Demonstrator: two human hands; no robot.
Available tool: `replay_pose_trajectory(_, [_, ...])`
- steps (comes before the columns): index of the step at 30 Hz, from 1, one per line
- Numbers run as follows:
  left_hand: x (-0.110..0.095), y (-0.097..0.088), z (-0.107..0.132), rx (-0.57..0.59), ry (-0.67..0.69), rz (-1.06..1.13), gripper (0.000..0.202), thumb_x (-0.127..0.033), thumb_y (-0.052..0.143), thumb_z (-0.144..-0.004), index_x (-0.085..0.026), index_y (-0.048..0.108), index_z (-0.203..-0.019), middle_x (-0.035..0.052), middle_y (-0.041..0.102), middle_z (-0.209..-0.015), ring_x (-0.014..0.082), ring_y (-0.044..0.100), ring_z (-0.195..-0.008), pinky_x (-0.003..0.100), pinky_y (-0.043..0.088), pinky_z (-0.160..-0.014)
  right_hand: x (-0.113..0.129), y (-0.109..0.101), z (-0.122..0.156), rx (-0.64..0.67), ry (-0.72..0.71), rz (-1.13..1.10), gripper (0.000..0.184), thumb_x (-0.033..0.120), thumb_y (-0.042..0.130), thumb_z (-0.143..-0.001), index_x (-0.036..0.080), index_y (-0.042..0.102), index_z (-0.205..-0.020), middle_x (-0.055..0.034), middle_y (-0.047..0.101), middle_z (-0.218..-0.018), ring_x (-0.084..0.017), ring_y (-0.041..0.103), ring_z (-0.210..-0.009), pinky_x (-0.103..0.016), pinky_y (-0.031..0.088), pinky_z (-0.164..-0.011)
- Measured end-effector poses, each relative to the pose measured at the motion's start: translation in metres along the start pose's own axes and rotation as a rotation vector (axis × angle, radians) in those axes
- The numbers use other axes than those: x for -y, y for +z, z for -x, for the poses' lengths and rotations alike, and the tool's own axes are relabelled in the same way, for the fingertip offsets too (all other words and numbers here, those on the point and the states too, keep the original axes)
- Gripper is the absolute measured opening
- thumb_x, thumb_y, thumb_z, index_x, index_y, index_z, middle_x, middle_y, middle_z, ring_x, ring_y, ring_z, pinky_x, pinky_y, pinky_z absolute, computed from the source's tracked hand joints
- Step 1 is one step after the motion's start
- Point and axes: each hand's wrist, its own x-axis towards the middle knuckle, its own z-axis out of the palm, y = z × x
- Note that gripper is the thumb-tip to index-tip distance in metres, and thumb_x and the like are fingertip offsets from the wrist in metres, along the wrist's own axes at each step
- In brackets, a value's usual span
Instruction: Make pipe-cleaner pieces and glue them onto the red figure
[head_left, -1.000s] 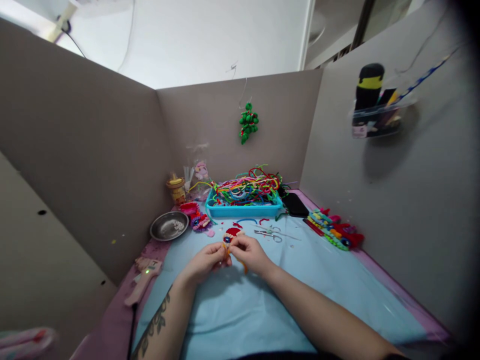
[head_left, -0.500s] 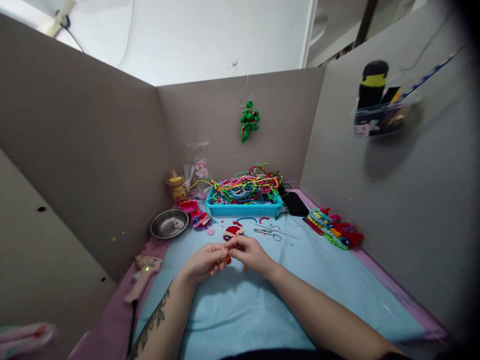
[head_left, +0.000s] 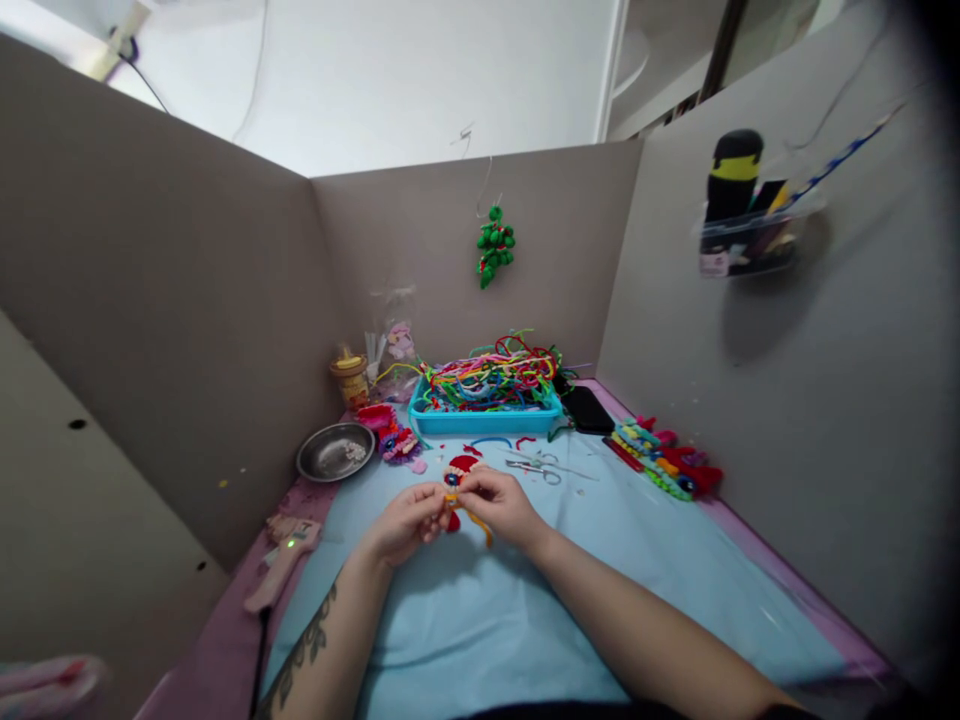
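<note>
My left hand and my right hand meet over the middle of the blue cloth, both closed in a pinch. Between them they hold a strand of orange pipe cleaner, its loose end hanging below my right fingers. A red fuzzy figure with a dark blue eye shows just beyond my fingertips, and a red bit pokes out beneath them. Whether the orange strand is joined to the figure I cannot tell. Past my right hand lie silver scissors.
A turquoise tray heaped with pipe cleaners stands at the back. On the left are a metal bowl and a pink glue gun. Finished fuzzy pieces and a black phone lie to the right. Grey panels enclose the table.
My fingertips have drawn slightly apart, and more of the orange pipe cleaner and the red figure now shows. The view has shifted a little.
</note>
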Motion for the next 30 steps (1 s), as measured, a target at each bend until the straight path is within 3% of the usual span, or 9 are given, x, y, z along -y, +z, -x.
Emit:
replay_pose_trajectory(5, [0.005,0.000,-0.005,-0.032,0.052,0.049,0.029,-0.035,0.063,-0.072,-0.013,0.047,-0.063,-0.0036,0.049,-0.051,0.0014,0.034,-0.036,0.015,0.020,-0.036,-0.003,0.006,0.000,-0.024,-0.016,0.007,0.012,0.023,0.059,-0.076,0.018,0.067,-0.069,-0.0022,0.063,-0.064,-0.014,0.054,-0.063,-0.025,0.044,-0.061])
replay_pose_trajectory(11, [0.006,-0.005,-0.007,-0.098,0.011,0.133,0.027,-0.033,0.062,-0.071,-0.015,0.043,-0.064,-0.0072,0.042,-0.047,-0.0002,0.026,-0.034,0.012,0.014,-0.033,-0.010,0.002,0.003,-0.015,-0.240,0.181,0.022,0.017,0.058,-0.078,0.021,0.065,-0.099,-0.0056,0.069,-0.088,-0.015,0.059,-0.068,-0.029,0.048,-0.068])
replay_pose_trajectory(16, [0.004,-0.003,-0.006,-0.070,-0.025,0.180,0.027,-0.031,0.063,-0.069,-0.015,0.042,-0.060,-0.0070,0.041,-0.046,-0.0004,0.024,-0.034,0.012,0.013,-0.032,-0.014,-0.002,0.000,-0.015,-0.399,0.219,0.019,0.015,0.055,-0.081,0.022,0.066,-0.095,-0.0055,0.070,-0.085,-0.017,0.062,-0.082,-0.033,0.048,-0.077])
replay_pose_trajectory(22, [0.001,0.004,-0.003,-0.029,-0.066,0.141,0.021,-0.026,0.060,-0.069,-0.014,0.045,-0.060,-0.0053,0.045,-0.046,-0.0003,0.026,-0.032,0.013,0.014,-0.031,-0.012,-0.004,-0.001,0.010,-0.423,0.209,0.015,0.020,0.053,-0.085,0.022,0.067,-0.091,-0.0063,0.068,-0.085,-0.018,0.062,-0.086,-0.034,0.048,-0.081])
replay_pose_trajectory(30, [0.002,0.003,-0.003,-0.013,-0.084,0.128,0.021,-0.029,0.063,-0.072,-0.012,0.051,-0.068,-0.0031,0.050,-0.052,0.0008,0.033,-0.036,0.014,0.018,-0.034,-0.009,-0.005,-0.001,0.010,-0.460,0.237,0.017,0.014,0.048,-0.085,0.021,0.063,-0.087,-0.0053,0.065,-0.080,-0.017,0.060,-0.081,-0.033,0.048,-0.076])
